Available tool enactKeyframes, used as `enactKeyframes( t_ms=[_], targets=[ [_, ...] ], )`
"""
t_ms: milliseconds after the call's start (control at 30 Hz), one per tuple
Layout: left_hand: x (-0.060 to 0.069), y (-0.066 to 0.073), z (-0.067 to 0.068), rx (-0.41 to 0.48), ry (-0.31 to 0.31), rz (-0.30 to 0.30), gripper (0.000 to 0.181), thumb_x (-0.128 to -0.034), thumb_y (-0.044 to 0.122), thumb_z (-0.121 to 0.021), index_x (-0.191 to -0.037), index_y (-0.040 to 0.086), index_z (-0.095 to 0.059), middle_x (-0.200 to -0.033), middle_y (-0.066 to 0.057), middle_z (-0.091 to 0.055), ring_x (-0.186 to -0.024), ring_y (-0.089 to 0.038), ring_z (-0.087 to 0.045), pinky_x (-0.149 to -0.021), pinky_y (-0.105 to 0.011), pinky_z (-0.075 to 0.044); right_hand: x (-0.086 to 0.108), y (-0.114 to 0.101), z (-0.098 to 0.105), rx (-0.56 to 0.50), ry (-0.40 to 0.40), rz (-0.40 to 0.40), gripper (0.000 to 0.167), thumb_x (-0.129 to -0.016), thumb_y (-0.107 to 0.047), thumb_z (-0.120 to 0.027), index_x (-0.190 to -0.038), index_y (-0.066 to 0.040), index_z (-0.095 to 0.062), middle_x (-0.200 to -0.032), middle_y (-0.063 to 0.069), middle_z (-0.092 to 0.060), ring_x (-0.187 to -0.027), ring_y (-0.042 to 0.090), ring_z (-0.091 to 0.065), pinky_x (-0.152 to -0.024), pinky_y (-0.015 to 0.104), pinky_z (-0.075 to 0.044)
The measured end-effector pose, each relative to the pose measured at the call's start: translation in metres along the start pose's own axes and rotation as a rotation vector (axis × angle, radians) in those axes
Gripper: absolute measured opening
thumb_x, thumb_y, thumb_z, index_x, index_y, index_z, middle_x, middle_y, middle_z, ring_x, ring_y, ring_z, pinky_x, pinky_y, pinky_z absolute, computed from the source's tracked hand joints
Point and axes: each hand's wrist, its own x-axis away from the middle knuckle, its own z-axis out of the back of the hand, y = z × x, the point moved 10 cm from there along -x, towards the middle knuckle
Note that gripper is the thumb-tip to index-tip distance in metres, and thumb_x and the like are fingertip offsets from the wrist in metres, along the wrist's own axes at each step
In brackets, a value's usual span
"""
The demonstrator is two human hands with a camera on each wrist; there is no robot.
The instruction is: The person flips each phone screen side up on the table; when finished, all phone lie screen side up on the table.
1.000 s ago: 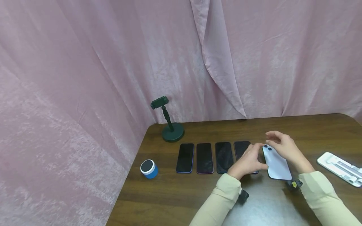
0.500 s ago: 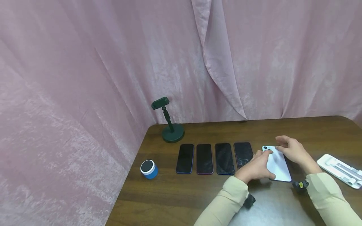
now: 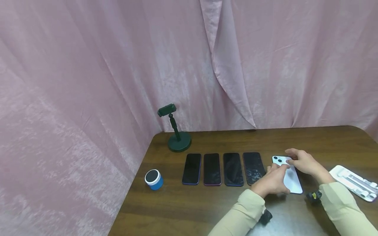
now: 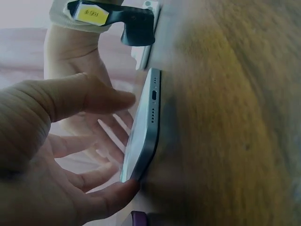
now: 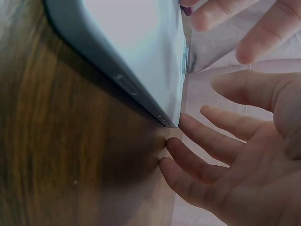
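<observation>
A pale blue smartphone (image 3: 293,184) lies back up on the wooden table, its two camera lenses at the far end. My left hand (image 3: 273,181) curves over its left side; in the left wrist view a fingertip touches the edge of the smartphone (image 4: 146,129), and the thumb hovers above its port end. Around the far right corner is my right hand (image 3: 307,164), fingers loosely bent and spread. In the right wrist view its fingertips reach down by the corner of the smartphone (image 5: 141,47), with the thumb apart from it. Neither hand grips the phone.
Several phones lie face up in a row to the left, the nearest a dark phone (image 3: 253,165). Further left are a green phone stand (image 3: 179,141) and a blue-and-white jar (image 3: 155,180). A white tray-like case (image 3: 354,183) lies at right. Pink curtains (image 3: 189,65) hang behind the table (image 3: 183,209).
My left hand has moved right, from beside the pale blue phone to over its left side. The right hand has shifted slightly right and nearer. The phone has stayed almost in place.
</observation>
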Motion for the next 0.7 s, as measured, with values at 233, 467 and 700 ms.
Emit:
enactKeyframes(
  t_ms=[233,467,700],
  targets=[
    [0.0008,-0.0020,-0.0050,-0.033,0.013,0.055,0.083,-0.0664,0.028,-0.096,-0.138,0.031,-0.054,-0.119,0.005,-0.049,-0.100,-0.009,-0.042,-0.075,-0.016,-0.041,-0.0002,-0.0004,-0.0046,0.041,-0.040,0.003,0.039,-0.091,-0.002,-0.063,-0.120,0.021,-0.054,-0.114,0.040,-0.060,-0.106,0.058,-0.057,-0.084,0.065,-0.047],
    [0.0009,-0.0012,-0.0039,-0.051,0.014,0.063,0.084,-0.0655,0.027,-0.097,-0.138,0.031,-0.054,-0.123,0.003,-0.047,-0.103,-0.009,-0.040,-0.077,-0.016,-0.042,-0.0026,-0.0059,-0.0036,0.045,-0.057,-0.013,0.039,-0.092,-0.004,-0.062,-0.120,0.023,-0.053,-0.114,0.042,-0.059,-0.106,0.060,-0.055,-0.083,0.066,-0.047],
    [0.0006,0.0005,-0.0006,-0.111,0.032,0.039,0.085,-0.0642,0.029,-0.097,-0.137,0.028,-0.054,-0.123,0.002,-0.047,-0.102,-0.012,-0.039,-0.078,-0.016,-0.039,-0.0081,-0.0040,-0.0046,0.051,-0.038,-0.015,0.039,-0.093,-0.006,-0.063,-0.118,0.023,-0.054,-0.112,0.041,-0.060,-0.105,0.059,-0.057,-0.082,0.063,-0.048]
  ],
)
